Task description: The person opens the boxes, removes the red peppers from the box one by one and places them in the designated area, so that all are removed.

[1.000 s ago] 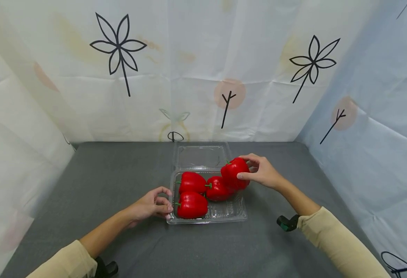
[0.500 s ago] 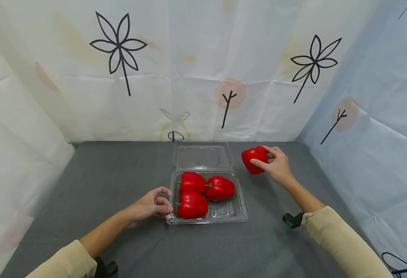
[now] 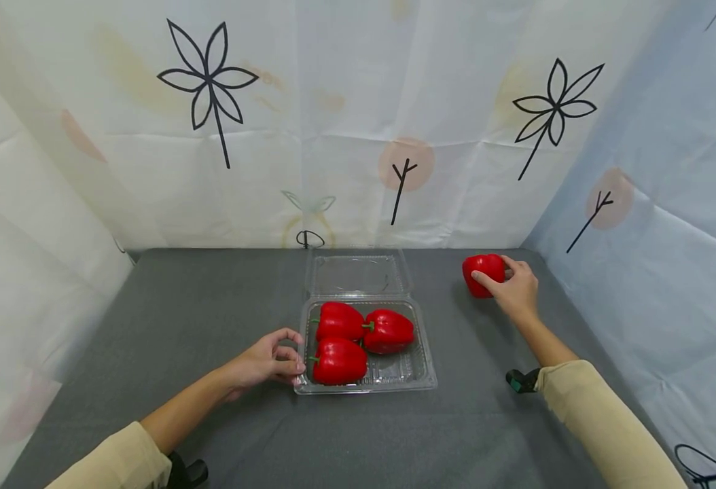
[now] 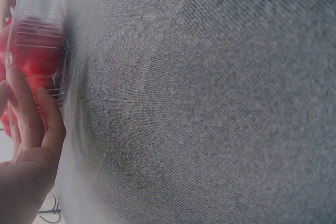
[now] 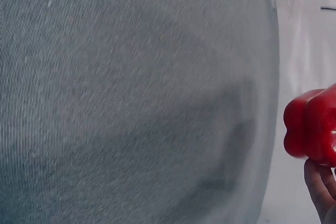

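The person's right hand [image 3: 515,288] holds a red pepper [image 3: 482,273], with the thumb on the near side and the other fingers bent around it. The pepper is up above the gray surface [image 3: 346,441], near the back edge and well to the right of the clear box [image 3: 395,388]. In the right wrist view, the round bumps at one end of the pepper show, and fingertips touch it.

The left hand [image 3: 266,358] is partly open, with its fingers a little bent. They touch the left side of the box. It has no pepper.

Three more red peppers lie on their sides in the box. The back pepper [image 3: 341,320] and the front pepper [image 3: 340,361] are on the left. The third pepper [image 3: 390,332] is to the right of them. Green stems point left. The clear lid [image 3: 358,274] is folded back, toward a white cloth [image 3: 333,102] with black flower pictures. Both arms have cream sleeves [image 3: 605,424].
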{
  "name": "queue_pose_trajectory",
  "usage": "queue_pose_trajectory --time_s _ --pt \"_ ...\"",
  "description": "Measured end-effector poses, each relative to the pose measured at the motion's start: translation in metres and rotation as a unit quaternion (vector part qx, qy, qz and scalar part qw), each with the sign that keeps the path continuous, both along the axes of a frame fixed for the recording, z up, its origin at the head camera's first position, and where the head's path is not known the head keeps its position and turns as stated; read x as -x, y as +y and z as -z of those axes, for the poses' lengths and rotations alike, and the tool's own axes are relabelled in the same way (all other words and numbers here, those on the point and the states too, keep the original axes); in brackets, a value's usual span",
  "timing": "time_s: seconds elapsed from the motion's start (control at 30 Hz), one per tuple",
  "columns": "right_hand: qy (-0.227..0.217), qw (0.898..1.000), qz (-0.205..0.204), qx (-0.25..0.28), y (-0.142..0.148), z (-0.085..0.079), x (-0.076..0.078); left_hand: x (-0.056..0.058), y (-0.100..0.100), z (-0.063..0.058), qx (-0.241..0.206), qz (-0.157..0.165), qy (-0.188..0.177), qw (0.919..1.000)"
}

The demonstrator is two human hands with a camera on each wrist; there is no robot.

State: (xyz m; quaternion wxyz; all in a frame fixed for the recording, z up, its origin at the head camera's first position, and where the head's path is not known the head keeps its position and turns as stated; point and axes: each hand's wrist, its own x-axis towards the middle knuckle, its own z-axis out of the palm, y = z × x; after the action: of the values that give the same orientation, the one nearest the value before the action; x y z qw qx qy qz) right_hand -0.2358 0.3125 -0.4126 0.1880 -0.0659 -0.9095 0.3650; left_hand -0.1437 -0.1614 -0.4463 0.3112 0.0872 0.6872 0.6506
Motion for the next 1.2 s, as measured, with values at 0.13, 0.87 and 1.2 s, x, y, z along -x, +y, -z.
queue_pose_trajectory --time_s 0.13,0.87,1.2 --pt "-0.023 1.0 0.019 -0.005 0.009 0.005 0.0 0.0 0.0 0.0 0.002 -0.003 0.0 1.0" --pt "-0.162 0.984 -0.034 -0.066 0.033 0.025 0.005 0.0 0.002 -0.001 0.0 -0.001 -0.001 1.0" --pt "-0.186 0.979 -0.048 -0.062 0.032 0.023 0.009 0.0 0.001 0.0 -0.002 0.001 0.0 1.0"
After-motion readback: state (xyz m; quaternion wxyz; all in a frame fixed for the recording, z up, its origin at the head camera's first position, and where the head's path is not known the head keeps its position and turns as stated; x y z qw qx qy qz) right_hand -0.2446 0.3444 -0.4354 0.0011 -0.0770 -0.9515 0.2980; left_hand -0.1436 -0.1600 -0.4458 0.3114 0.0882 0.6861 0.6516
